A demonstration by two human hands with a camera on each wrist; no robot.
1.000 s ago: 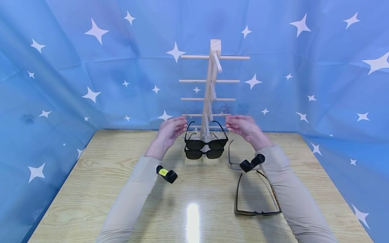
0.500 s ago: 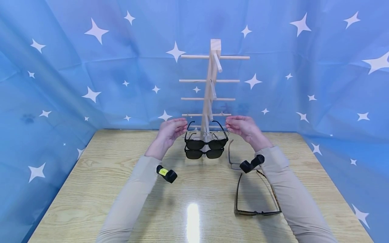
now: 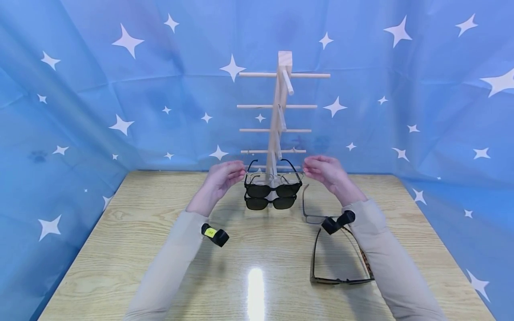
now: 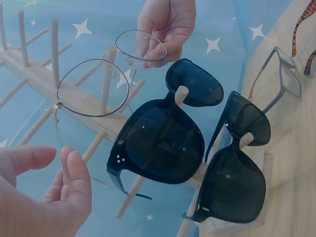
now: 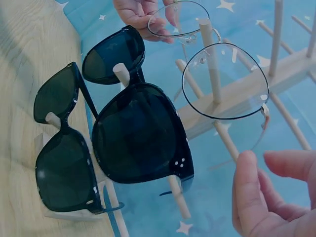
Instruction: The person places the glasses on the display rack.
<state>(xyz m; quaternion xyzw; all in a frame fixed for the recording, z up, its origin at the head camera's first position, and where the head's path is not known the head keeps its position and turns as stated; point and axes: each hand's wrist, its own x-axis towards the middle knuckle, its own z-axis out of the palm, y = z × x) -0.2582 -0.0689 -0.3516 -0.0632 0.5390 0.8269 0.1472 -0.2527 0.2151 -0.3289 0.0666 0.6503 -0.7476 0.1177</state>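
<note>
Thin-rimmed round eyeglasses (image 4: 93, 88) rest on a peg of the wooden display stand (image 3: 275, 120), above two pairs of black sunglasses. Beside the left end of the round glasses is my left hand (image 3: 225, 176), thumb and fingers parted near the temple. My right hand (image 3: 326, 173) is at the opposite end, its thumb and index finger (image 5: 247, 173) likewise spread apart. Neither hand holds anything. The upper sunglasses (image 3: 273, 191) and lower sunglasses (image 3: 271, 203) hang on the pegs below, lenses facing me.
Grey-framed eyeglasses (image 3: 315, 219) lie on the wooden table (image 3: 140, 249) at the right. In front of them are dark glasses (image 3: 341, 281) with tortoiseshell temples, partly behind the right forearm. Bare rods stick out from the stand's upper part. A blue starry cloth (image 3: 180, 89) hangs behind.
Both hands have let go of the round eyeglasses' temples and moved slightly outward and down. The round glasses have settled on the stand and stay there.
</note>
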